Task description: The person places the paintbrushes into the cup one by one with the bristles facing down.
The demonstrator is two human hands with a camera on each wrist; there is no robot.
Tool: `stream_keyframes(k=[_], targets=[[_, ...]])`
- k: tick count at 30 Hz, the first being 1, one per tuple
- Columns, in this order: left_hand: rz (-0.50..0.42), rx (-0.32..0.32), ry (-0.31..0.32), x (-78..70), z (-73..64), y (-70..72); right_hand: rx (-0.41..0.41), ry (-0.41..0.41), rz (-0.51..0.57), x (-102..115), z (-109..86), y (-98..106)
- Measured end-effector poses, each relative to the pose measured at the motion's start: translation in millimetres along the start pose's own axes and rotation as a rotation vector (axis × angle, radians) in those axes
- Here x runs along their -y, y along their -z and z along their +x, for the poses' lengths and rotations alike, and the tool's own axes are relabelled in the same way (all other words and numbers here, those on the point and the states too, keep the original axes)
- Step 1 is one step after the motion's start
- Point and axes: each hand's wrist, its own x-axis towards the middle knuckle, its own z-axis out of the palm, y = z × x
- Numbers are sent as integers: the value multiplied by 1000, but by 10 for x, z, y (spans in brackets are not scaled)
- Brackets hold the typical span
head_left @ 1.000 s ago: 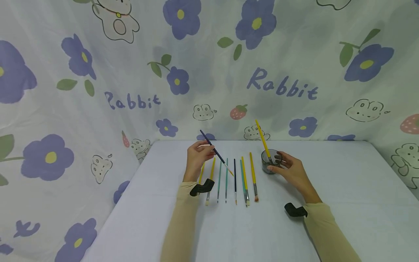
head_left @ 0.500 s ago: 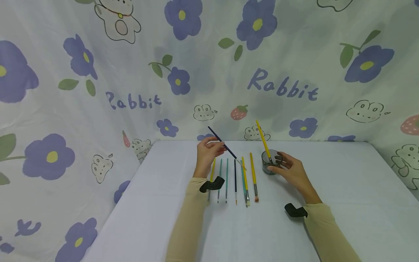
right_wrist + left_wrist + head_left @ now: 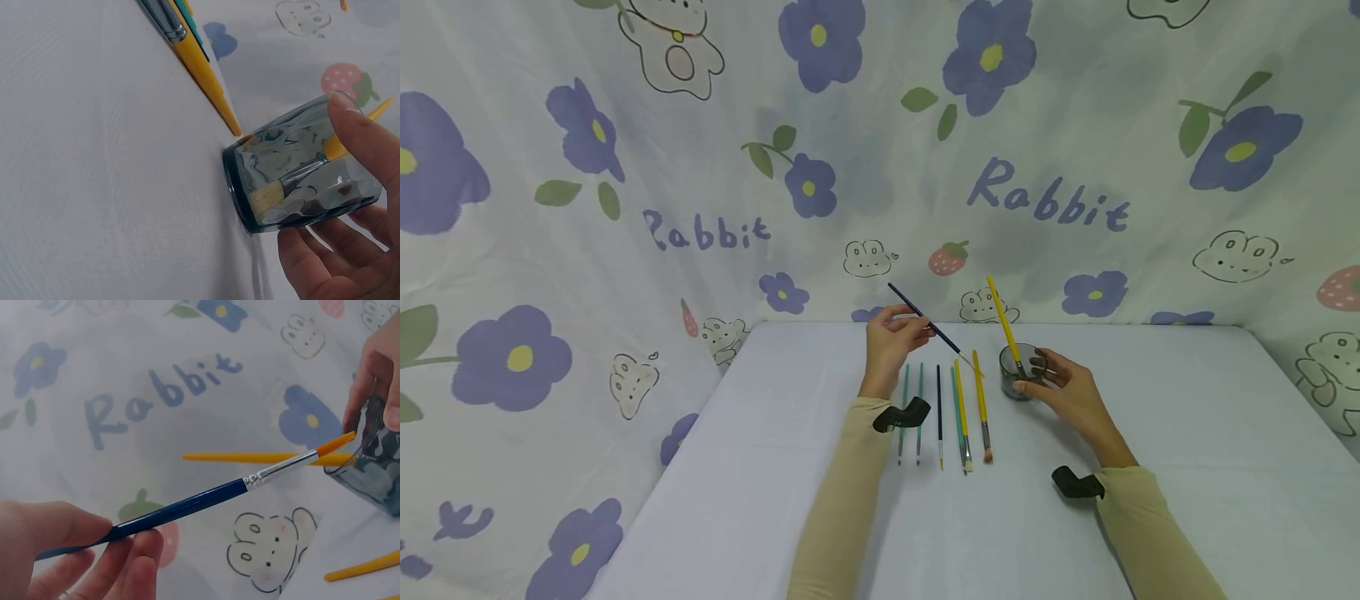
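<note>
My left hand [image 3: 892, 343] pinches a dark blue paintbrush [image 3: 187, 503] by its handle, above the table. The brush slants down to the right, its orange bristles toward the glass. In the right wrist view, my right hand [image 3: 356, 244] grips a grey, see-through glass cup [image 3: 300, 169] around its side. A yellow paintbrush [image 3: 1002, 317] leans inside the glass, pale bristles down and handle sticking out over the rim. Between the hands, several paintbrushes lie side by side on the table, among them a dark blue one [image 3: 939, 408] and a yellow one [image 3: 980, 400].
The brushes lie on a white-covered table [image 3: 1000, 533]. Behind it hangs a curtain [image 3: 880, 125] printed with flowers and rabbits. Two teal brushes [image 3: 919, 400] lie just right of my left forearm, which hides part of the table.
My left hand has moved right, carrying the blue paintbrush closer to the glass. The right hand has stayed in place on the glass.
</note>
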Motion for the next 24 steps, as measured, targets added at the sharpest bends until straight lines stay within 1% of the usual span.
stream_keyframes(k=[4, 13, 18, 24], targets=[[-10, 11, -8, -5, 13, -49, -3, 4, -1, 0, -4, 3], [1, 25, -28, -28, 18, -197, -2, 11, 0, 0, 0, -7], [6, 45, -31, -38, 21, -279, -4, 12, 1, -1, 2, -5], [27, 59, -42, 2, 39, -387, -2, 0, 9, -11, 12, -6]])
